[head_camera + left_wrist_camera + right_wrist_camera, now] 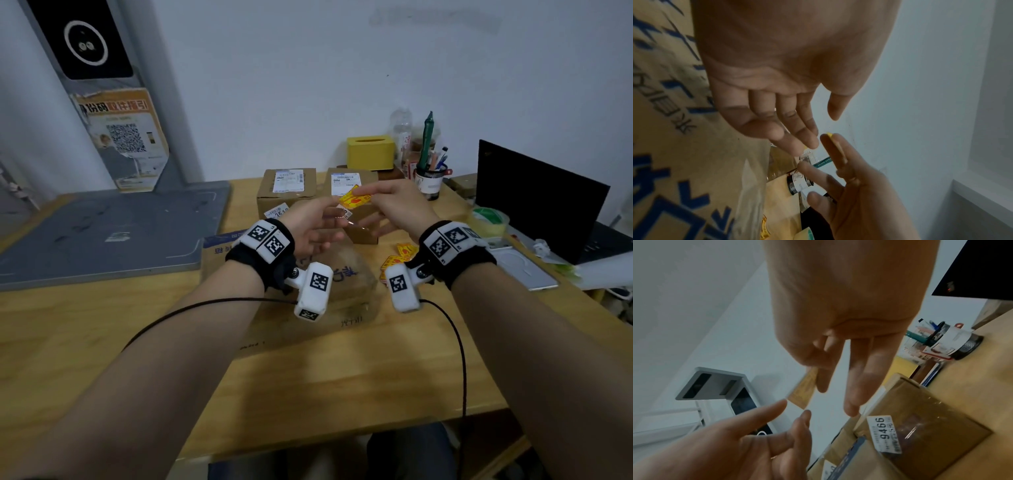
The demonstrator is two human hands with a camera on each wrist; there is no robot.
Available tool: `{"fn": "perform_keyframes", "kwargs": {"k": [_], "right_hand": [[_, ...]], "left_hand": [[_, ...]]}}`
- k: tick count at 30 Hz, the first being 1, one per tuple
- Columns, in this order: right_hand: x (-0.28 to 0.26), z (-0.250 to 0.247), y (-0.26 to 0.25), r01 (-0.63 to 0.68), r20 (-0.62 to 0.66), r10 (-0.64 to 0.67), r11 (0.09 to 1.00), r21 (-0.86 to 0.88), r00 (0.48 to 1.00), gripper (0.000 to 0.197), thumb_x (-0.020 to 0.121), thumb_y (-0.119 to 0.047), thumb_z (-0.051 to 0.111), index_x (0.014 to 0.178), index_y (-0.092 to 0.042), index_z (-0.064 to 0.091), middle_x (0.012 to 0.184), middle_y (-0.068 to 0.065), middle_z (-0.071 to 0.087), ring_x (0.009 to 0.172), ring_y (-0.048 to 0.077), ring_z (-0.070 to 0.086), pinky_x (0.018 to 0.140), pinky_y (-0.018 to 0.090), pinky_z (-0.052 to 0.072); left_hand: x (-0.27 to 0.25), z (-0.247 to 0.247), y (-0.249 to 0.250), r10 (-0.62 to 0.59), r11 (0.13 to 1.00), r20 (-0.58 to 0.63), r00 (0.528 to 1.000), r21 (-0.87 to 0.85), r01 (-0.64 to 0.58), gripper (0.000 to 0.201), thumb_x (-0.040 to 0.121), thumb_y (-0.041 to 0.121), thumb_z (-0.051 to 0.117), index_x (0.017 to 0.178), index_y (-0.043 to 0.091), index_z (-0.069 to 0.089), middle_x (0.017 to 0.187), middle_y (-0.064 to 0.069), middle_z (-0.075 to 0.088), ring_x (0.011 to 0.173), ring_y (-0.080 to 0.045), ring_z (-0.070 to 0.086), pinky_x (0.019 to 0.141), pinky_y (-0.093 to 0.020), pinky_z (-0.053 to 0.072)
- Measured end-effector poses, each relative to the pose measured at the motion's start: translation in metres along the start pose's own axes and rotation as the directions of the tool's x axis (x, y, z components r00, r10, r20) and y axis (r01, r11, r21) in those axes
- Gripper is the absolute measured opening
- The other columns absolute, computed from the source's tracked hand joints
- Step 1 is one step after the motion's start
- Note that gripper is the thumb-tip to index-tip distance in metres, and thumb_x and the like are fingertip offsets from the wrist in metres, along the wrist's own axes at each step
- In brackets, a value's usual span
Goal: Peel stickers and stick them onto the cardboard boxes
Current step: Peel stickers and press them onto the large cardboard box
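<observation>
head: right hand pinches yellow sticker above cardboard boxes on far tabletop, long axis left-right | left wrist: left hand fingers relaxed, empty, just short | right wrist: sticker edge between both hands, left nearer its free end

sticker: yellow, red print | boxes: brown, white labels | tissue box: yellow
</observation>
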State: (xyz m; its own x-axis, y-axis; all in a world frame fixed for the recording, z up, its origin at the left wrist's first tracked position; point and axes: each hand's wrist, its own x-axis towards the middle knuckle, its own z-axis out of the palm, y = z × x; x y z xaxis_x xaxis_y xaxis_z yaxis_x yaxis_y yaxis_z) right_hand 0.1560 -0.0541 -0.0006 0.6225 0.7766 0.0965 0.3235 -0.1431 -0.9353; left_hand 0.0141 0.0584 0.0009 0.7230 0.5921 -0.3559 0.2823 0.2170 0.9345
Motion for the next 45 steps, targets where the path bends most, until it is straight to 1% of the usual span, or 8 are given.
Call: {"fn": "perform_keyframes", "kwargs": {"k": [3,5,9,15,22,27,36,45], "right_hand": [[0.000,0.010,-0.008,0.022,-0.008,-0.022,0.996,0.090,1.000,0.027,0.098,-0.019,0.053,0.106,-0.019,0.079,0.121,0.007,0.072,0.076,0.030,0.079,0.073,0.053,0.064],[0.002,0.015,-0.009,0.035,-0.018,-0.033,0.993,0.114,0.999,0.030,0.098,-0.015,0.051,0.108,-0.016,0.079,0.121,0.013,0.071,0.076,0.032,0.078,0.075,0.055,0.064],[0.002,0.021,-0.012,0.046,-0.025,-0.042,0.984,0.173,0.999,0.026,0.099,-0.018,0.055,0.108,-0.013,0.079,0.118,0.010,0.072,0.077,0.035,0.078,0.073,0.051,0.062],[0.009,0.025,-0.006,0.051,-0.036,-0.042,0.946,0.319,0.998,0.024,0.100,-0.018,0.058,0.112,-0.009,0.076,0.116,0.019,0.070,0.069,0.034,0.076,0.056,0.038,0.060],[0.015,0.021,0.002,-0.005,0.034,-0.008,0.926,0.377,0.999,0.028,0.097,-0.016,0.068,0.125,-0.010,0.067,0.101,0.014,0.079,0.065,0.029,0.073,0.054,0.034,0.060],[0.018,0.019,0.007,-0.042,0.056,0.024,0.932,0.361,0.998,0.023,0.098,-0.022,0.067,0.115,-0.007,0.070,0.097,0.018,0.078,0.062,0.026,0.070,0.057,0.034,0.056],[0.023,0.018,0.008,-0.037,0.079,0.004,0.905,0.424,0.997,0.022,0.098,-0.024,0.067,0.108,-0.005,0.070,0.086,0.012,0.075,0.057,0.024,0.066,0.053,0.030,0.053],[0.021,0.019,0.007,-0.019,0.133,-0.044,0.900,0.435,0.990,0.013,0.098,-0.019,0.066,0.101,-0.007,0.072,0.079,0.010,0.072,0.059,0.023,0.063,0.053,0.030,0.051]], "left_hand": [[0.001,-0.007,0.000,0.067,0.998,-0.030,0.997,-0.006,-0.068,0.022,0.099,0.042,0.057,0.100,0.022,0.067,0.081,0.008,0.071,0.066,-0.011,0.065,0.055,-0.022,0.043],[0.004,-0.011,0.000,0.109,0.994,-0.051,0.993,-0.018,-0.110,0.019,0.100,0.037,0.058,0.094,0.022,0.067,0.079,0.008,0.069,0.065,-0.010,0.064,0.055,-0.022,0.043],[0.009,-0.019,-0.001,0.160,0.985,-0.089,0.983,-0.056,-0.166,0.015,0.099,0.031,0.061,0.092,0.018,0.066,0.077,0.007,0.068,0.062,-0.008,0.064,0.053,-0.020,0.044],[0.014,-0.024,-0.001,0.203,0.973,-0.147,0.968,-0.076,-0.216,0.006,0.099,0.025,0.060,0.099,0.020,0.064,0.078,0.006,0.065,0.063,-0.012,0.062,0.054,-0.022,0.040],[0.019,-0.024,0.001,0.223,0.960,-0.222,0.949,-0.119,-0.254,0.017,0.098,0.023,0.061,0.111,0.014,0.065,0.085,0.000,0.069,0.061,-0.012,0.066,0.049,-0.018,0.043],[0.020,-0.024,0.004,0.221,0.958,-0.225,0.949,-0.132,-0.255,0.025,0.098,0.023,0.062,0.119,0.011,0.065,0.085,0.002,0.071,0.061,-0.012,0.065,0.048,-0.017,0.043],[0.018,-0.025,0.003,0.214,0.962,-0.208,0.954,-0.125,-0.243,0.008,0.098,0.023,0.063,0.102,0.018,0.067,0.079,0.004,0.071,0.063,-0.012,0.066,0.051,-0.020,0.044],[0.020,-0.028,0.002,0.228,0.959,-0.212,0.950,-0.117,-0.257,0.014,0.097,0.022,0.063,0.109,0.016,0.067,0.080,0.004,0.070,0.064,-0.011,0.066,0.051,-0.019,0.046]]}}
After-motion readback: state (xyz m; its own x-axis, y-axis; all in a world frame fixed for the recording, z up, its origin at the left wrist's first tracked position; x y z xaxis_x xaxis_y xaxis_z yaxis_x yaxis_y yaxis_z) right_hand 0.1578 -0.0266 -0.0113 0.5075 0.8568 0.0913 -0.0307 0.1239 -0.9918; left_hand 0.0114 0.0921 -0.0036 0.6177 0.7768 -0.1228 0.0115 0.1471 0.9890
